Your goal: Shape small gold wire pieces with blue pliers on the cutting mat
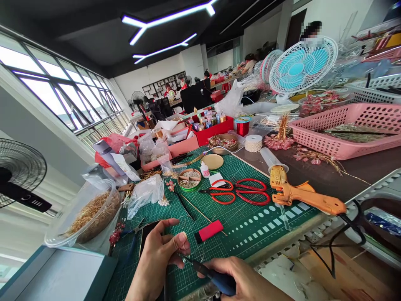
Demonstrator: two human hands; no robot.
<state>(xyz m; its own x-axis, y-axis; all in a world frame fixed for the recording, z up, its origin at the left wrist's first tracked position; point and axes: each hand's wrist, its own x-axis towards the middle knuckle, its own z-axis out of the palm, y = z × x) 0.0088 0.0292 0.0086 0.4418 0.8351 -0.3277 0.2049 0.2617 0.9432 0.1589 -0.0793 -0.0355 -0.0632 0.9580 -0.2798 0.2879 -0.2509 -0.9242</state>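
My left hand is closed in a pinch above the green cutting mat. What lies between its thumb and fingers is too small to make out; thin wire-like strands show close by. My right hand wraps round the dark blue handles of pliers, whose tip reaches the left fingertips. Beyond the hands lies a red and black lighter beside a thin stick. A dark phone-like slab is partly hidden behind the left hand.
Two red-handled scissors, an orange glue gun and a round bead box lie on the mat. A pink basket stands right, a plastic tub of straw-coloured stems left. A fan stands behind.
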